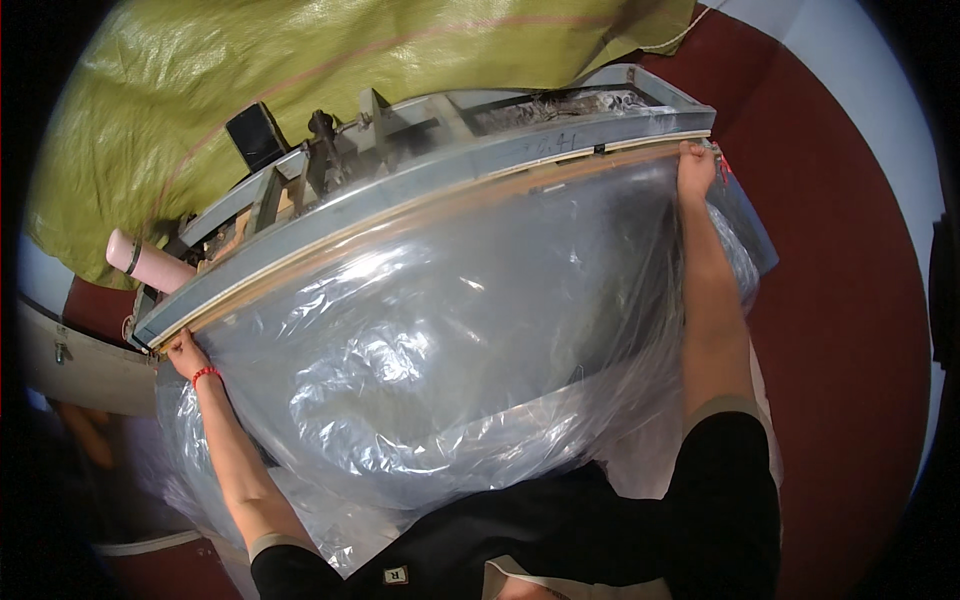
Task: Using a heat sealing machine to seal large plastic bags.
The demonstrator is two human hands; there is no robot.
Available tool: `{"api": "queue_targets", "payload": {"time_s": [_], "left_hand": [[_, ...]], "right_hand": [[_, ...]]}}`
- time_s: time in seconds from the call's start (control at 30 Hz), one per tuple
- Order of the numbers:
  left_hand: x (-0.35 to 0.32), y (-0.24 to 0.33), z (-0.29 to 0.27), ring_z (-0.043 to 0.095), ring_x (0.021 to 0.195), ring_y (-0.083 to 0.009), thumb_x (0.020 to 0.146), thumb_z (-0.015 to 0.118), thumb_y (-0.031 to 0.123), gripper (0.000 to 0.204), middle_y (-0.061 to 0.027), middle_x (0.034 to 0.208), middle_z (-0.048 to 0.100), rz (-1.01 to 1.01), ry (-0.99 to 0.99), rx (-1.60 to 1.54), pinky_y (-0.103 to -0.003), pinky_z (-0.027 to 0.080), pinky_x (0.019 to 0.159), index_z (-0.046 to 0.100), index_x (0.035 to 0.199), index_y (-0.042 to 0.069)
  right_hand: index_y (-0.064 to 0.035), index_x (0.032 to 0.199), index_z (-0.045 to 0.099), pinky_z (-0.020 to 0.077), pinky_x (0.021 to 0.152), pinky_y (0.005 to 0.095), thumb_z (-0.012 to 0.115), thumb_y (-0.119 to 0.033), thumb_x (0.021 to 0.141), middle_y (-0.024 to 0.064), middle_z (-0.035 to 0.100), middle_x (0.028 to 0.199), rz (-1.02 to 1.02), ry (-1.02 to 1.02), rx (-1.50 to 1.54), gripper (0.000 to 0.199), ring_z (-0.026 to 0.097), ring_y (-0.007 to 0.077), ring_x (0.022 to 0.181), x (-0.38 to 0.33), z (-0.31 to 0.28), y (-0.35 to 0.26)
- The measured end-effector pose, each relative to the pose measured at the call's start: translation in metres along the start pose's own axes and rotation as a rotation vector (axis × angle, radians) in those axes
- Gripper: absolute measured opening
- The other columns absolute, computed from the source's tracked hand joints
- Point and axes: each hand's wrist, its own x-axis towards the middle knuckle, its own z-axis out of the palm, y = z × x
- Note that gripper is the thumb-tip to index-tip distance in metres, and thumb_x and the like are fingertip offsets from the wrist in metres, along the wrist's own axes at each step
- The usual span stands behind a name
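Note:
A wide sheet of clear plastic film point(440, 330) stretches between my arms, its far edge lying along the pale strip point(430, 205) on the near side of a long grey metal frame point(400, 175). At the left end of that strip my left hand point(186, 356) is closed on the film's corner, a red bead bracelet on its wrist. My right hand point(697, 170) pinches the film at the opposite end, just below the frame's right corner. The film hangs slack and wrinkled toward my body; fingertips of both hands are partly hidden.
A pink cylinder point(150, 262) and a black rectangular panel point(257, 136) stand by the frame's left part. Metal crossbars and a rod mechanism point(325, 140) fill its inside. A yellow-green woven tarp point(330, 50) lies behind; red floor point(840, 330) extends at right.

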Motion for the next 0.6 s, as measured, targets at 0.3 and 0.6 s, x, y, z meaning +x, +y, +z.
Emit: {"api": "queue_targets", "payload": {"time_s": [0.3, 0.6], "left_hand": [[0.005, 0.017, -0.008, 0.046, 0.049, -0.0095, 0.078, 0.046, 0.011, 0.011, -0.0020, 0.061, 0.050, -0.274, 0.047, -0.147, -0.022, 0.036, 0.041, 0.049, 0.071, 0.003], [-0.031, 0.071, -0.031, 0.044, 0.056, -0.0061, 0.081, 0.052, 0.012, 0.008, 0.0019, 0.070, 0.048, -0.155, -0.351, -0.390, -0.019, 0.037, 0.048, 0.050, 0.086, 0.007]], "right_hand": [[0.0002, 0.089, 0.044, 0.0409, 0.041, 0.0263, 0.046, -0.017, 0.084, 0.0098, 0.054, 0.063, 0.101, -0.054, 0.012, 0.019, 0.050, 0.0144, 0.042, 0.011, -0.003, -0.046], [0.0016, 0.083, 0.055, 0.0440, 0.057, 0.0210, 0.060, -0.016, 0.077, 0.0047, 0.058, 0.072, -0.126, -0.272, 0.168, 0.019, 0.055, 0.0095, 0.062, -0.013, -0.044, -0.035]]}}
